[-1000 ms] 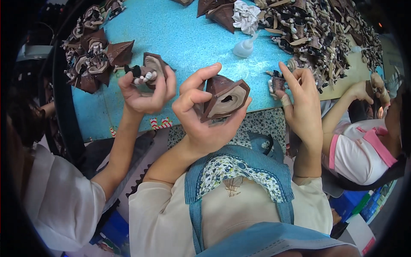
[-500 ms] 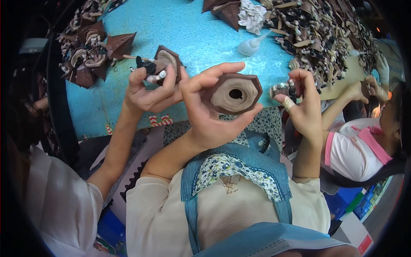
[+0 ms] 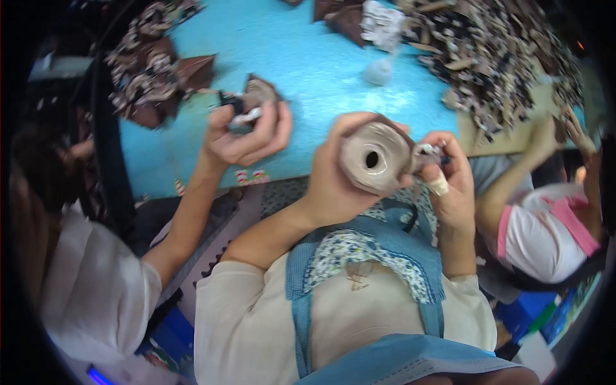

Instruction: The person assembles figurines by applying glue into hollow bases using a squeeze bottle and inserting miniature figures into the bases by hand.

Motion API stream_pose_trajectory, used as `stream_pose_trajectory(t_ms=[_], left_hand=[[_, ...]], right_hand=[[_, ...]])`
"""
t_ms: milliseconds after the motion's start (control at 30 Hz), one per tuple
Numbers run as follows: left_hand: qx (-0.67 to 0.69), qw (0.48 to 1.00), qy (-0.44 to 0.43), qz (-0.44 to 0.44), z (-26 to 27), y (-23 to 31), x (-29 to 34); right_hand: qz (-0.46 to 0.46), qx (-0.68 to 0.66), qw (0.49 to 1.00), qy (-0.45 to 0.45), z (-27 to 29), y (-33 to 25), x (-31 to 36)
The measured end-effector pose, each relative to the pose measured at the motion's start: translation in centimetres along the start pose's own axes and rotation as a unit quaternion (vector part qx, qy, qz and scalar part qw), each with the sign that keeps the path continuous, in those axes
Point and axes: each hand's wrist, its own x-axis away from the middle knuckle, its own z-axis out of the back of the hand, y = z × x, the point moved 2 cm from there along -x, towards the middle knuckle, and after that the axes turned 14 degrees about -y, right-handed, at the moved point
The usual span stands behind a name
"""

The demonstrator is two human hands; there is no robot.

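My left hand [image 3: 330, 176] is wrapped round a brown, many-sided hollow piece [image 3: 388, 144]. Its paler inner face is turned up, with a dark round hole in the middle. Close to the piece's right rim, my right hand [image 3: 454, 186], with a pale wrap on the thumb, pinches a small figurine [image 3: 425, 154] with white and dark parts. Motion blurs the figurine, and I cannot tell whether it touches the rim.
At left, another person's hand [image 3: 253, 138] holds a similar brown piece. Heaps of small parts [image 3: 478, 67] cover the blue table [image 3: 308, 83] at the right, more at the left. A squeeze bottle [image 3: 378, 72] and crumpled white paper [image 3: 383, 25] lie ahead. Another person [image 3: 545, 237] works at right.
My right hand has brought the figurine left, beside the hollow piece. My left hand has tilted the piece toward it. The whole view has shifted slightly.
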Motion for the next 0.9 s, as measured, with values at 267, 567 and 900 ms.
stream_pose_trajectory(t_ms=[267, 567, 900], left_hand=[[-0.009, 0.993, 0.075, 0.089, -0.8, -0.3, 1.6], [0.004, 0.993, 0.017, 0.117, 0.7, 0.2, 1.4], [0.097, 0.982, 0.03, 0.162, 0.4, -1.0, 1.7]], right_hand=[[0.018, 0.066, 0.996, 0.059, -2.6, 1.6, 0.9], [0.063, 0.129, 0.987, 0.066, -2.4, 0.9, 0.2], [0.151, 0.24, 0.959, 0.026, -1.9, 2.0, 0.1]])
